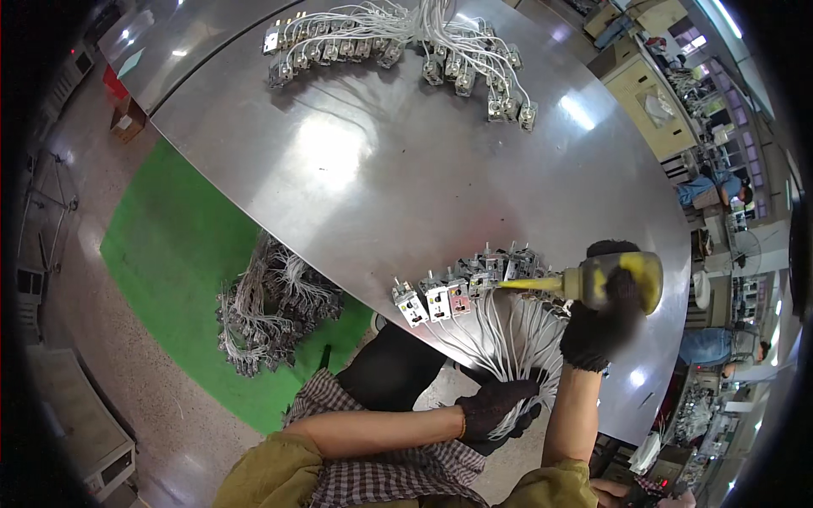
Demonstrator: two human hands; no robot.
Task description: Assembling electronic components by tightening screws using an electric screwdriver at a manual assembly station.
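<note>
My right hand [597, 330], in a black glove, is wrapped round a yellow squeeze bottle [648, 275] tipped on its side. Its long nozzle [533, 284] points left, with the tip over or against a row of small thermostat-like units [438, 302]. These have metal and white housings with short upright shafts, and stand along the near edge of the steel table. White wires [500, 339] run from them over the edge into my left hand [500, 405], also black-gloved and closed round the bundle. The glove and bottle hide the row's right end.
Farther back on the steel table [406, 182] lie more wired units [339, 51], their wires gathered together. On a green floor mat [161, 245], left of the table, sits a heap of wired parts [275, 313]. People [716, 186] work at benches on the right.
</note>
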